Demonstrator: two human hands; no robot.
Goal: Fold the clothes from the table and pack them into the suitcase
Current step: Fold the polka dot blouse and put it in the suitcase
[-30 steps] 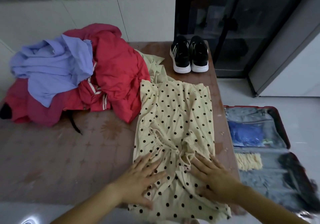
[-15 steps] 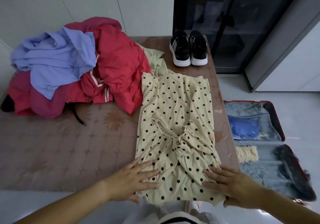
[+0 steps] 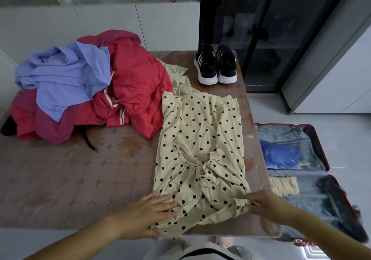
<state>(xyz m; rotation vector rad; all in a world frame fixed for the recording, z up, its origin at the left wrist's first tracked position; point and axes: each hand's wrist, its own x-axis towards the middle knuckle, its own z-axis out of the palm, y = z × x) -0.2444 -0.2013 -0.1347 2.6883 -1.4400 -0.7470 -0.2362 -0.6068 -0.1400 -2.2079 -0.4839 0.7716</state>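
Fingers [image 3: 253, 203] of my right hand now pinch the dress [image 3: 200, 145] hem at lower right; half a second ago they lay flat. Left hand [image 3: 148, 212] presses open on it. Folding begins, I think. Worktop [image 3: 70, 179] left is free; suitcase [image 3: 321, 159] lies open, right.

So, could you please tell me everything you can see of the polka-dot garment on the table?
The polka-dot garment is cream, thin-looking fabric with black dots and a gathered, ruffled band across its middle. It lies mostly flat lengthwise on the table near its right edge, partly folded, its near end at the table's front edge. The left hand presses flat on its near left corner; the right hand pinches its near right corner. Its far left edge meets the red clothing.
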